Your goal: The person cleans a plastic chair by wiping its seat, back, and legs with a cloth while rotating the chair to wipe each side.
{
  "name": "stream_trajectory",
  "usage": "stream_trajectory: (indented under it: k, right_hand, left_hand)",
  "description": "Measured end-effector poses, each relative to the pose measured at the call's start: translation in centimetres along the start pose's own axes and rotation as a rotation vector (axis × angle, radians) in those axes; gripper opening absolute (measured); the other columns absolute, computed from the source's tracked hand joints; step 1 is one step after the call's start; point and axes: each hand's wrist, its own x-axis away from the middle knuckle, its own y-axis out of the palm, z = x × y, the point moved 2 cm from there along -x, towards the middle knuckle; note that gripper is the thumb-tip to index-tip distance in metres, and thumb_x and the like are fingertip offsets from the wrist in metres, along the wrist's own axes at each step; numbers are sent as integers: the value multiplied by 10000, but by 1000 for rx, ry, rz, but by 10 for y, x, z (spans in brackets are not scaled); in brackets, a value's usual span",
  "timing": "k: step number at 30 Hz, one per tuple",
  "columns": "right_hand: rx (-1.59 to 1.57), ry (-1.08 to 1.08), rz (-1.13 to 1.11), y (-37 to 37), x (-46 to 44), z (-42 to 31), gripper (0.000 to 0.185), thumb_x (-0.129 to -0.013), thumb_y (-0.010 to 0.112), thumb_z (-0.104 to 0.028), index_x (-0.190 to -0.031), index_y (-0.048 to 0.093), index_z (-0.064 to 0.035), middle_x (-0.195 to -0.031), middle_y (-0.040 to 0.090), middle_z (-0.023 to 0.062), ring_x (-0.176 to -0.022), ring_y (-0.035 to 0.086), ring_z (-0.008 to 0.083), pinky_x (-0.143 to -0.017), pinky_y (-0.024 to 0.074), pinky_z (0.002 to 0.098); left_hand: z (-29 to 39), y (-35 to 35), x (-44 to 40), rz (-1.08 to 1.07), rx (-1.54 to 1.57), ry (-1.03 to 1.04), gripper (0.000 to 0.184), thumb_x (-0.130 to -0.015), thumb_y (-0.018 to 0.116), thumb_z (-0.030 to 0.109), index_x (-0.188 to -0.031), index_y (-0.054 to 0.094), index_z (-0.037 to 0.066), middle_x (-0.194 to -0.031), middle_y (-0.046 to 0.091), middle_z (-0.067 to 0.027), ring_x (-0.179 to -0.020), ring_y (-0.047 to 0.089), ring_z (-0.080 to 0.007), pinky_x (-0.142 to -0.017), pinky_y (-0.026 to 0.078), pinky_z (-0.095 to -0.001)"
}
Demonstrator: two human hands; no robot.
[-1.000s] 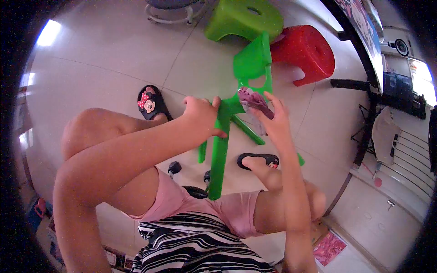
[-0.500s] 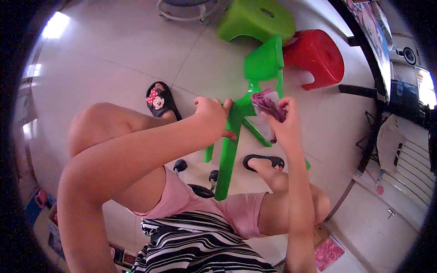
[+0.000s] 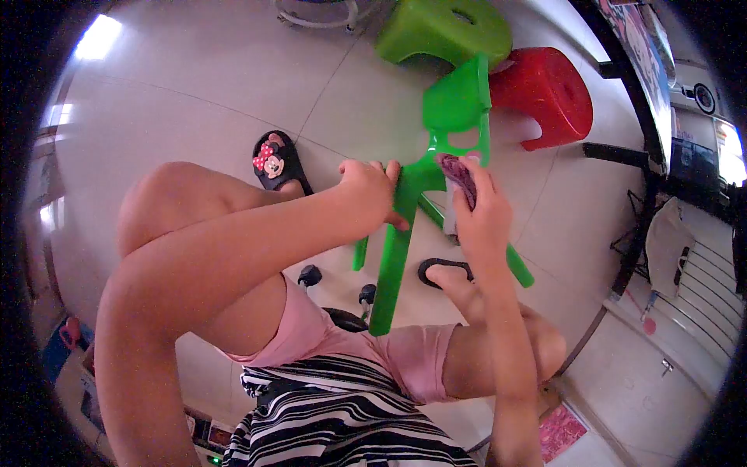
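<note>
A small green plastic chair (image 3: pixel 393 272) is tilted between my knees, one leg pointing toward my lap and its backrest away from me. My left hand (image 3: pixel 369 194) is closed around the upper part of that leg, thumb on the near side. In my right hand (image 3: pixel 484 210) is a purple-and-grey cloth (image 3: pixel 457 177), gripped between thumb and fingers. The cloth is against or just above the chair near the seat; I cannot tell whether it touches. My fingers hide part of it.
Beyond the chair stand a lime-green stool (image 3: pixel 443 31) and a red stool (image 3: pixel 545 97). Black slippers (image 3: pixel 274 163) are on my feet on the tiled floor. Wheeled chair casters (image 3: pixel 310 275) show beneath me. On the right are a dark table frame (image 3: pixel 615 154) and a white cabinet (image 3: pixel 638 366).
The cloth, loosely bunched and raised before, now lies flatter under my right fingers, which have turned more over it. My left hand keeps its hold on the chair leg.
</note>
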Motion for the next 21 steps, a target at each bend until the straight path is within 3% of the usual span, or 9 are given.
stream_trajectory:
  k: [3, 6, 9, 12, 18, 21]
  right_hand:
    - [4, -82, -12, 9, 1, -11, 353, -834, 583, -93, -1185, 544, -83, -1033, 593, 170, -919, 596, 370, -788, 490, 440]
    - [-95, -65, -116, 16, 6, -32, 360, -829, 576, -73, -1187, 537, -76, -1048, 585, 167, -926, 588, 369, -786, 489, 445]
    - [-60, -149, -113, 23, 9, -43, 394, -819, 576, -64, -1208, 513, -80, -1074, 577, 166, -941, 586, 373, -802, 491, 442]
    - [-57, -125, -123, 24, 9, -44, 421, -806, 579, -58, -1218, 502, -85, -1101, 570, 165, -956, 582, 376, -813, 491, 440]
    - [-74, -74, -133, 20, 6, -40, 465, -765, 592, -49, -1219, 502, -101, -1118, 567, 162, -979, 574, 378, -843, 478, 446]
    - [-31, -41, -117, 14, 3, -31, 461, -768, 595, -49, -1217, 507, -107, -1105, 572, 166, -974, 575, 379, -845, 479, 443]
  left_hand:
    - [0, -2, -1, -11, 1, 4, 1108, -671, 588, 742, -1353, 276, -73, -1102, 592, -220, -958, 633, -341, -768, 519, -424]
    - [4, -10, 1, -186, 14, -63, 1018, -729, 549, 737, -1426, 276, 47, -1305, 502, -102, -1201, 503, -257, -922, 445, -510]
    - [5, -24, 8, -291, -38, 86, 846, -789, 546, 671, -1433, 329, 167, -1379, 457, -42, -1256, 449, -236, -941, 436, -520]
    - [3, -20, 12, -67, -48, 129, 416, -882, 506, 466, -1211, 564, 218, -1120, 618, -64, -1020, 616, -264, -764, 532, -417]
    - [2, -14, 9, -82, -45, 97, 530, -867, 516, 525, -1248, 547, 158, -1148, 599, -115, -1032, 609, -274, -759, 529, -421]
    - [6, -16, 2, -265, 62, -60, 959, -721, 573, 728, -1427, 296, 141, -1331, 483, -43, -1251, 450, -229, -893, 470, -516]
